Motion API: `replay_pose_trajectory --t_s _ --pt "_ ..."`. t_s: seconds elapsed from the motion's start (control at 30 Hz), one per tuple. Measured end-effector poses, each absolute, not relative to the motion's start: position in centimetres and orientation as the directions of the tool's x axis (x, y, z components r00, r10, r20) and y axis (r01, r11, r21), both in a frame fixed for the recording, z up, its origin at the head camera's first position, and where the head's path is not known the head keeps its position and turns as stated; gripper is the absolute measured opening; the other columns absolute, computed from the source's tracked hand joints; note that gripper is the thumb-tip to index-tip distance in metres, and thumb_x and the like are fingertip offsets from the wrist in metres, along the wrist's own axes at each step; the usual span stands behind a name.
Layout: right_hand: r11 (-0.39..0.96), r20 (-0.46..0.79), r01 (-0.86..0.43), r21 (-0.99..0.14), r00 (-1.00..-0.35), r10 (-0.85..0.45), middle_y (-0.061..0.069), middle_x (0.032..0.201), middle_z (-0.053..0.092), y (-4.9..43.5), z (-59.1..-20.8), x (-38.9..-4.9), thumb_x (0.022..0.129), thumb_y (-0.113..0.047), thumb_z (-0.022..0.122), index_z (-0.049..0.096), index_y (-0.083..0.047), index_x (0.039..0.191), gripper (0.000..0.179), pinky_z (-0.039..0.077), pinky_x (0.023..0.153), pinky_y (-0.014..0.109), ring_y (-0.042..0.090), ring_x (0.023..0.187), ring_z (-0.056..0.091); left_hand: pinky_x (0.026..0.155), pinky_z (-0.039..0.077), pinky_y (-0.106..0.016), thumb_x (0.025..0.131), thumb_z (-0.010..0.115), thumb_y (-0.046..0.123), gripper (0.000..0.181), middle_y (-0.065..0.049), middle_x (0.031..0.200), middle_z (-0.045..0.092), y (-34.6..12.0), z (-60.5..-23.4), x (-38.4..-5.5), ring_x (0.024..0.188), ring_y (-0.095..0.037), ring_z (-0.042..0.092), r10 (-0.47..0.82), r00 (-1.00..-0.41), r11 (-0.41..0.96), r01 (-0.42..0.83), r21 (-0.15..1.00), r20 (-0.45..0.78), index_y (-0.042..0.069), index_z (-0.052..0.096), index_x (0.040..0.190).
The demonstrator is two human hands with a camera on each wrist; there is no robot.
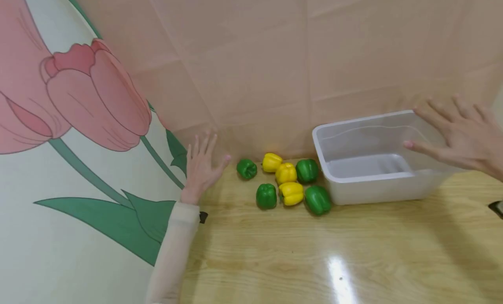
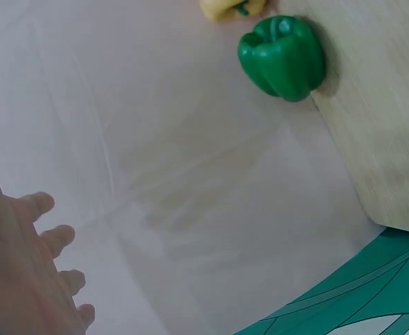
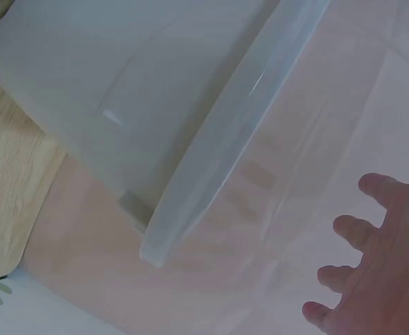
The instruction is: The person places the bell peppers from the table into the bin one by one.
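My left hand (image 1: 202,168) is raised with fingers spread, left of a loose group of bell peppers, and holds nothing. Closest to it is a green bell pepper (image 1: 246,169), which also shows in the left wrist view (image 2: 283,59). Three yellow peppers, among them one at the front (image 1: 291,193), lie in the middle of the group. More green peppers (image 1: 266,196) lie around them, two near a whitish plastic bin (image 1: 377,188). Above the bin's right end hangs my right hand (image 1: 463,138), fingers spread and slightly blurred. Nothing is in it.
The peppers and bin rest on a wooden table (image 1: 267,256). A pinkish cloth (image 1: 251,68) hangs behind the table's far edge. On the left stands a pale panel with large printed tulips (image 1: 98,98). The bin's inside shows no peppers.
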State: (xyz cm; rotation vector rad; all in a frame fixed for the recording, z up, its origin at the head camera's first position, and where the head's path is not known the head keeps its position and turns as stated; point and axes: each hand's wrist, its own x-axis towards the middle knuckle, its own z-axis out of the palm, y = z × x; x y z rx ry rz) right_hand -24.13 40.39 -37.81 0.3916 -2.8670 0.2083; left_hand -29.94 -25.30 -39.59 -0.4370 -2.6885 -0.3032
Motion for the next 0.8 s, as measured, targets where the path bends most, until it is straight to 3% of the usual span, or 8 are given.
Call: replay_pose_trajectory --t_s 0.27,0.4,0.63,0.8 --pt "0.932 0.314 -0.333 -0.141 -0.908 -0.277 0.013 0.180 0.005 39.2 -38.2 -23.1 0.093 -0.056 0.072 0.021 -0.020 0.172 0.101 -0.016 0.122 0.075 0.049 0.162 -0.014 0.129 0.008 -0.070 0.102 0.055 0.060 0.083 0.000 0.180 0.015 -25.1 -40.0 -29.1 0.166 -0.042 0.004 0.280 -0.848 0.913 0.380 0.147 0.449 0.026 0.025 0.172" --pt "0.926 0.329 -0.348 -0.147 -0.900 -0.286 0.010 0.181 0.005 38.9 -38.6 -22.3 0.093 -0.055 0.073 0.020 -0.021 0.173 0.102 -0.016 0.123 0.073 0.045 0.164 -0.013 0.129 0.010 -0.070 0.101 0.057 0.059 0.082 -0.003 0.178 0.023 -24.9 -40.5 -28.6 0.165 -0.043 0.008 0.296 -0.835 0.903 0.403 0.149 0.464 0.024 0.029 0.170" --pt "0.921 0.339 -0.363 -0.142 -0.892 -0.299 0.012 0.180 0.007 38.7 -39.1 -21.6 0.094 -0.054 0.072 0.020 -0.019 0.172 0.100 -0.013 0.126 0.071 0.041 0.165 -0.012 0.131 0.008 -0.065 0.101 0.038 0.077 0.088 -0.004 0.177 0.027 -24.5 -40.9 -27.8 0.166 -0.040 0.011 0.309 -0.820 0.890 0.428 0.156 0.482 0.021 0.035 0.169" --pt "0.921 0.350 -0.359 -0.153 -0.891 -0.289 0.006 0.181 0.007 39.0 -39.4 -20.8 0.093 -0.053 0.073 0.021 -0.019 0.172 0.100 -0.013 0.127 0.069 0.037 0.166 -0.011 0.132 0.008 -0.062 0.099 0.024 0.087 0.096 -0.003 0.177 0.026 -23.6 -41.2 -27.6 0.166 -0.037 0.011 0.326 -0.818 0.880 0.446 0.164 0.474 0.021 0.035 0.168"
